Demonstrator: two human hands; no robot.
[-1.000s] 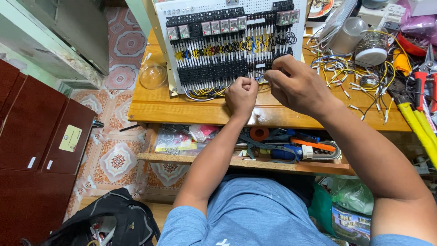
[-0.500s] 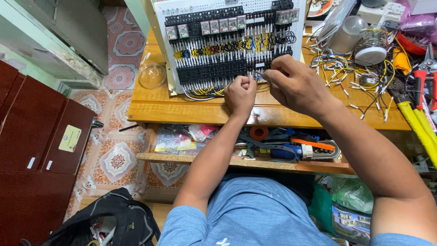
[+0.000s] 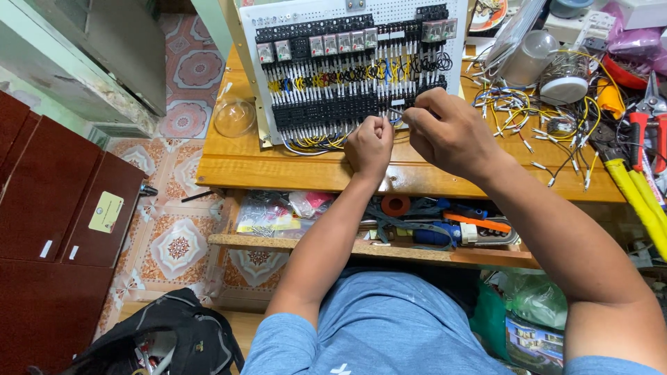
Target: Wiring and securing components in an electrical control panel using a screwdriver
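A white perforated wiring panel [image 3: 306, 21] leans upright on the wooden table [image 3: 278, 167]. It carries rows of black terminal blocks, clear relays and yellow, black and blue wires. My left hand [image 3: 370, 144] is curled into a fist against the lower terminal row [image 3: 326, 111], and I cannot see anything in it. Just right of it, my right hand [image 3: 451, 132] pinches a thin wire end [image 3: 394, 111] with its fingertips at that same row.
Loose yellow and white wires [image 3: 517, 111], a clear jar [image 3: 564, 76], red-handled pliers [image 3: 646, 125] and a yellow-handled tool [image 3: 639, 198] crowd the table's right. A clear dome [image 3: 235, 117] sits left of the panel. Tools lie on the shelf [image 3: 445, 232] below. A black bag [image 3: 167, 340] is on the floor.
Both hands stay at the panel's lower terminal row. Only small finger movements show.
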